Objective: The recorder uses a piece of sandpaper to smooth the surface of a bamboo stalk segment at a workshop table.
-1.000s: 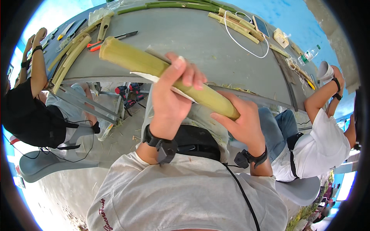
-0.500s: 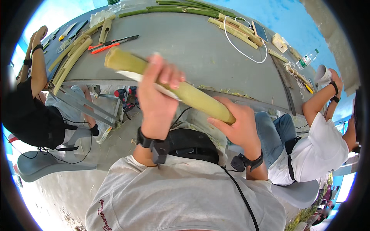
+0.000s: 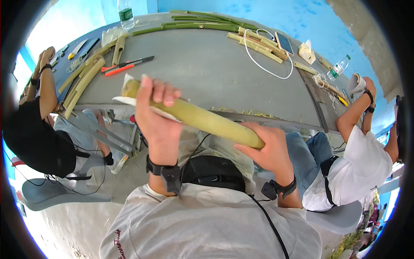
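A pale green bamboo tube point(image 3: 207, 121) is held slantwise in front of me, above my lap and near the table's front edge. My left hand point(image 3: 157, 112) is closed round its far left end. Pinched between that hand and the bamboo is a white sheet point(image 3: 125, 100), paper or tissue, whose corners stick out past the fingers. At the tube's near right end, my right hand point(image 3: 268, 142) grips it with the thumb on the near side.
On the grey table point(image 3: 194, 64) lie an orange utility knife point(image 3: 118, 70), split bamboo pieces point(image 3: 86, 80), green stalks point(image 3: 198, 26), bamboo tubes point(image 3: 258, 45), a phone point(image 3: 284, 43) with a white cable, and a bottle point(image 3: 339, 67). People sit on both sides; one holds a cup point(image 3: 357, 83).
My left hand has slid along the bamboo toward its far left end, carrying the white sheet with it. That end has dipped slightly. My right hand keeps its grip.
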A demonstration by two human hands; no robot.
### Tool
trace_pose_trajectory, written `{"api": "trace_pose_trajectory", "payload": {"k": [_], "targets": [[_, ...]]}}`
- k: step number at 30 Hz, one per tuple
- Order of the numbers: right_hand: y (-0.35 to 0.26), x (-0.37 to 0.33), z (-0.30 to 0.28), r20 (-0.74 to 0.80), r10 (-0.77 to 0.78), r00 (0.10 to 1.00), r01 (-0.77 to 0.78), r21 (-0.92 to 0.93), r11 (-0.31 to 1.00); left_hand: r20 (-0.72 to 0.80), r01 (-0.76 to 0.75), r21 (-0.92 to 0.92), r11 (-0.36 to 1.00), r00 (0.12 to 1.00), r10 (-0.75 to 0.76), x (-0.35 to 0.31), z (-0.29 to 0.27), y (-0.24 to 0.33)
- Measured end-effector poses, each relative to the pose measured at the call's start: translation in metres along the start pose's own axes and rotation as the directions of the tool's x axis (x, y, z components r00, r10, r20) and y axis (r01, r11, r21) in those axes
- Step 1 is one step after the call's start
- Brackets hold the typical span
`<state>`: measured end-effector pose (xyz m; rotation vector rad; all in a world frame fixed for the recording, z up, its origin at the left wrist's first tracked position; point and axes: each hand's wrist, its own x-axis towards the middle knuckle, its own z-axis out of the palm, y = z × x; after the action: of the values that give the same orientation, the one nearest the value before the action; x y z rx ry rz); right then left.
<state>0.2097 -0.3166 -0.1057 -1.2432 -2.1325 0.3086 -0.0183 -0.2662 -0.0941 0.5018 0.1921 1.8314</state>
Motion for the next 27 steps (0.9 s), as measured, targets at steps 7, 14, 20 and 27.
{"api": "trace_pose_trajectory", "payload": {"k": [7, 14, 20, 27], "targets": [[-0.013, 0.016, 0.014, -0.030, 0.001, 1.000, 0.000, 0.044, 0.999, -0.111, 0.158, 0.081, 0.984, 0.983, -0.149, -0.029, 0.017, -0.038], [-0.007, 0.005, 0.006, -0.021, -0.028, 0.999, 0.029, 0.056, 0.998, 0.056, -0.058, -0.145, 0.988, 0.996, 0.067, -0.001, -0.009, 0.002], [-0.008, 0.006, 0.009, -0.045, -0.025, 0.999, 0.028, 0.066, 0.997, -0.007, 0.085, 0.015, 0.996, 0.996, -0.085, -0.016, 0.002, -0.026], [-0.017, 0.012, 0.010, 0.047, 0.019, 0.999, -0.022, 0.062, 0.998, -0.018, 0.104, -0.020, 0.994, 0.994, -0.105, -0.021, -0.005, -0.026]]}}
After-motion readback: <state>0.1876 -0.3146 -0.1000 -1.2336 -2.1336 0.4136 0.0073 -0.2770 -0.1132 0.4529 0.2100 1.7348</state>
